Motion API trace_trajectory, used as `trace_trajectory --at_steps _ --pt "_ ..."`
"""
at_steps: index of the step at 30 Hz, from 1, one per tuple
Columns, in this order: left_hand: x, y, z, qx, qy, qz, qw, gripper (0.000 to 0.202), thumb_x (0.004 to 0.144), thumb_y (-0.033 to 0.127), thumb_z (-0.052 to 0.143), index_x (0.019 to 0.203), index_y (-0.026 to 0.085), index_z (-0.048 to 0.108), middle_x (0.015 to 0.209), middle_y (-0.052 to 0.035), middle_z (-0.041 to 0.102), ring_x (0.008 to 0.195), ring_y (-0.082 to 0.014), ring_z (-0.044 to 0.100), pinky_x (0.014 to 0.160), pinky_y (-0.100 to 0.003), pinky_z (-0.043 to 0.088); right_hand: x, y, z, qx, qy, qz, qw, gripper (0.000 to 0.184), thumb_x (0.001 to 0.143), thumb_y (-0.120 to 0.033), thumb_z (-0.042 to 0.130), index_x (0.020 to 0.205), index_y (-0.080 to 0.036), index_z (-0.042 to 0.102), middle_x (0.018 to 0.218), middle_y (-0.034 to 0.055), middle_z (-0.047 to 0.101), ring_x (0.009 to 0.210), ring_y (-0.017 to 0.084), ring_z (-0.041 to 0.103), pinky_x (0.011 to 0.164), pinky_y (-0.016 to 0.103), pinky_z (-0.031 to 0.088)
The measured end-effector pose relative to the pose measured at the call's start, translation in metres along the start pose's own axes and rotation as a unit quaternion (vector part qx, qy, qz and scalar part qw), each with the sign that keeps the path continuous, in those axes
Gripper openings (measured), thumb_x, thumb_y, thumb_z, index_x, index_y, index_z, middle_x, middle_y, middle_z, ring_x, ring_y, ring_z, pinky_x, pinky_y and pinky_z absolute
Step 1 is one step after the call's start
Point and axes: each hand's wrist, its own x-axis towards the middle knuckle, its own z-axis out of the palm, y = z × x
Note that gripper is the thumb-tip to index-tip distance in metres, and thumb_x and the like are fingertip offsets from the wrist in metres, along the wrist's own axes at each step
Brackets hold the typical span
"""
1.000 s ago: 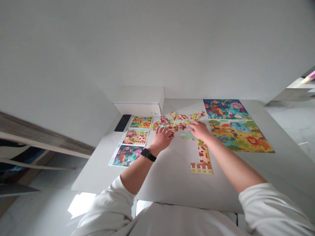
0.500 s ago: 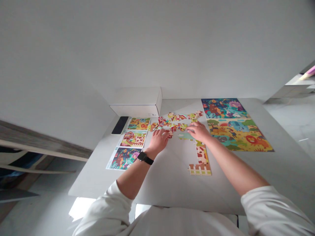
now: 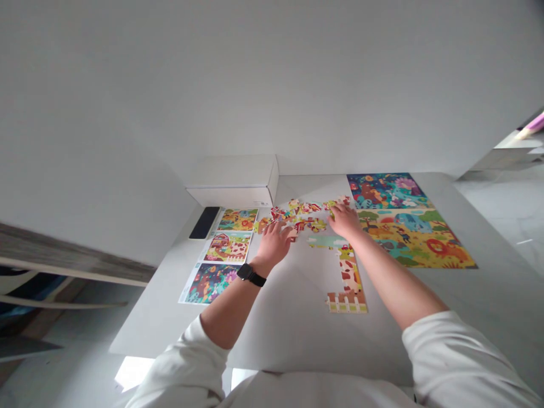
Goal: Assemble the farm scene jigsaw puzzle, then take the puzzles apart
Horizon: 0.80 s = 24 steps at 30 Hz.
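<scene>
"Where were the loose puzzle pieces (image 3: 312, 224)?"

"On the counter (image 3: 293, 323), at twelve o'clock from the person (image 3: 323, 392); the joined section (image 3: 349, 276) lay nearer one."

"And the hands?"

"The left hand (image 3: 275, 245) was at the loose pieces' eight o'clock, its fingers loosely spread over them. The right hand (image 3: 343, 219) was at three, fingers bent down; I couldn't tell whether either pinched a piece."

"How would they have handled?"

"Light, stiff card, I judged, smooth enough to slide, the tabs liable to bend. Thumb and finger belonged on opposite plain edges. The joined section wanted a flat push; lifting could have parted it."
</scene>
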Motion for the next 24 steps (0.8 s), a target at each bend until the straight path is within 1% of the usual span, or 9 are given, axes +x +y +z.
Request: trace_trajectory --at_steps 1,4,6,9,12,14,17,20,24 --pt "0.000 0.001 0.000 -0.006 0.005 0.004 1.000 0.036 0.101 0.023 0.062 0.136 0.026 0.072 0.144 -0.0132 0.064 0.135 -0.0354 0.058 0.116 -0.054 0.047 -0.001 0.000 0.001 0.010 -0.005 -0.017 1.000 0.045 0.104 -0.032 0.059 0.145 -0.020 0.071 0.159 0.0150 0.062 0.147 0.039 0.054 0.123 0.060 0.042" --pt "-0.001 0.005 0.002 -0.032 0.016 0.018 0.999 0.035 0.100 0.020 0.062 0.134 0.025 0.072 0.141 -0.0128 0.066 0.133 -0.0341 0.059 0.114 -0.052 0.050 -0.008 0.001 0.002 0.054 -0.010 -0.111 0.992 0.035 0.105 -0.031 0.058 0.134 -0.024 0.078 0.148 0.0094 0.071 0.139 0.031 0.062 0.123 0.051 0.043" --pt "-0.004 0.008 0.003 -0.049 0.022 0.024 0.998 0.035 0.100 0.019 0.061 0.133 0.024 0.071 0.140 -0.0120 0.067 0.129 -0.0329 0.061 0.112 -0.051 0.052 -0.012 0.007 0.003 0.069 0.000 -0.142 0.987 0.033 0.105 -0.029 0.059 0.131 -0.026 0.080 0.144 0.0080 0.074 0.134 0.029 0.065 0.122 0.048 0.046" --pt "-0.011 0.008 0.003 -0.069 0.035 0.029 0.997 0.034 0.102 0.020 0.060 0.134 0.025 0.070 0.140 -0.0108 0.067 0.126 -0.0316 0.063 0.110 -0.051 0.053 -0.015 0.022 0.002 0.055 0.024 -0.098 0.993 0.036 0.104 -0.026 0.059 0.134 -0.025 0.079 0.142 0.0106 0.073 0.131 0.030 0.066 0.120 0.048 0.048" --pt "-0.022 0.004 0.003 -0.085 0.047 0.030 0.995 0.035 0.103 0.021 0.061 0.137 0.026 0.068 0.143 -0.0110 0.066 0.131 -0.0322 0.062 0.113 -0.053 0.053 -0.013 0.037 0.002 0.031 0.022 -0.052 0.998 0.042 0.104 -0.028 0.058 0.142 -0.023 0.075 0.148 0.0124 0.069 0.137 0.033 0.062 0.121 0.049 0.047" --pt "-0.029 0.000 0.003 -0.086 0.048 0.026 0.995 0.034 0.103 0.022 0.061 0.136 0.025 0.068 0.144 -0.0115 0.065 0.133 -0.0330 0.061 0.115 -0.054 0.052 -0.011 0.041 0.002 0.018 0.008 -0.037 0.999 0.046 0.105 -0.031 0.057 0.149 -0.024 0.069 0.155 0.0124 0.065 0.141 0.034 0.059 0.121 0.049 0.047" --pt "-0.040 -0.004 0.003 -0.081 0.048 0.019 0.995 0.033 0.104 0.024 0.061 0.136 0.026 0.067 0.143 -0.0118 0.065 0.133 -0.0336 0.061 0.115 -0.055 0.053 -0.008 0.037 0.002 -0.001 -0.005 -0.007 1.000 0.052 0.106 -0.034 0.057 0.157 -0.026 0.063 0.159 0.0136 0.061 0.144 0.036 0.056 0.120 0.051 0.047" --pt "-0.051 -0.008 0.002 -0.088 0.053 0.020 0.995 0.037 0.104 0.023 0.061 0.141 0.027 0.065 0.144 -0.0112 0.064 0.134 -0.0327 0.061 0.116 -0.055 0.053 -0.008 0.029 0.000 -0.012 -0.011 -0.002 1.000 0.049 0.106 -0.038 0.057 0.154 -0.028 0.066 0.159 0.0132 0.060 0.143 0.037 0.057 0.120 0.051 0.046" --pt "-0.063 -0.015 0.003 -0.093 0.068 0.012 0.993 0.039 0.103 0.022 0.061 0.141 0.028 0.065 0.144 -0.0112 0.064 0.134 -0.0323 0.061 0.115 -0.055 0.053 -0.013 0.026 -0.008 -0.020 0.002 0.021 1.000 0.040 0.104 -0.035 0.057 0.138 -0.025 0.076 0.151 0.0132 0.065 0.136 0.036 0.060 0.117 0.050 0.047"
